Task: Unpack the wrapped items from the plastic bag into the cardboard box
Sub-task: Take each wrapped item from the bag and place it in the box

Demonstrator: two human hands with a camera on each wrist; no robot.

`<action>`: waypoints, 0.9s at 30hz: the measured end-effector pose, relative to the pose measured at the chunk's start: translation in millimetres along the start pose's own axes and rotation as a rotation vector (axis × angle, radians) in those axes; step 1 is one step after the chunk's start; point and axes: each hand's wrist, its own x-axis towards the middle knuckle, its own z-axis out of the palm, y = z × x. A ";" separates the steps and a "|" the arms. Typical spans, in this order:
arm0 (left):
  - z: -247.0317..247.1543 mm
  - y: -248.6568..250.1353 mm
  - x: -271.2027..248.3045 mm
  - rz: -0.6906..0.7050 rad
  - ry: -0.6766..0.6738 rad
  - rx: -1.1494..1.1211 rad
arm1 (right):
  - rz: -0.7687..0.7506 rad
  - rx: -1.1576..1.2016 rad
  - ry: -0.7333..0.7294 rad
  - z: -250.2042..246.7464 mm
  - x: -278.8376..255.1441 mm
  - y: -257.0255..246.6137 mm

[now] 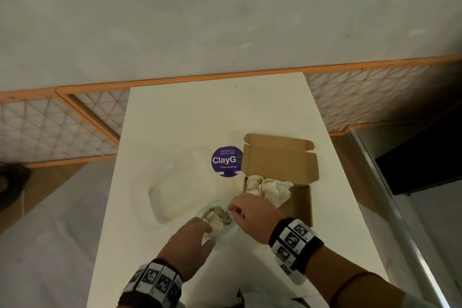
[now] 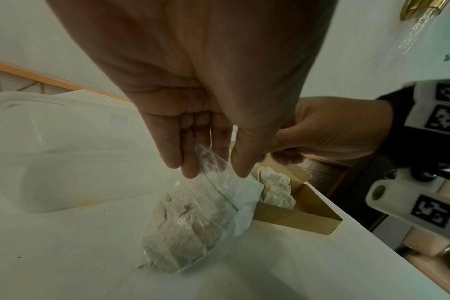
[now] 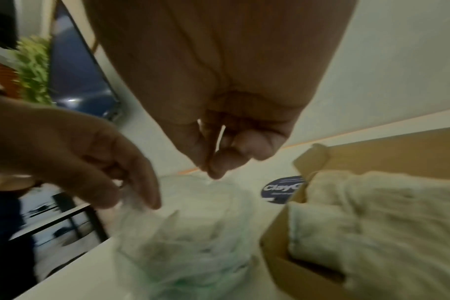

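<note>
On the left of the white table stands a clear plastic tub. My left hand pinches the near edge of the plastic bag, which lies on the table with a wrapped item inside. My right hand pinches the far edge. Just to the right, the cardboard box is open and holds wrapped items.

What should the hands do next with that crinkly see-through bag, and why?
Probably pull the clear plastic bag's mouth wider. The left hand and right hand each pinch its rim, a paper-wrapped item remains inside, and the open brown cardboard box beside it already holds wrapped bundles.
</note>
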 end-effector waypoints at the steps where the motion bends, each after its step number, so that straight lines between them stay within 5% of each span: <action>1: 0.1 -0.1 0.7 0.009 -0.005 0.004 | -0.064 -0.030 -0.068 9.4 5.2 -6.6; 5: 2.1 1.0 4.7 0.046 -0.036 0.068 | -0.160 -0.281 -0.212 41.6 23.7 -14.3; 12: 2.5 -7.6 5.4 0.110 -0.037 0.154 | -0.159 -0.429 -0.130 50.4 24.6 -14.9; 19: -5.9 -16.2 4.6 0.129 0.003 0.106 | 0.010 0.068 0.075 14.3 0.6 -25.4; 27: -24.3 -14.9 1.1 0.113 0.015 0.016 | -0.007 0.500 0.209 -54.5 -39.1 -53.6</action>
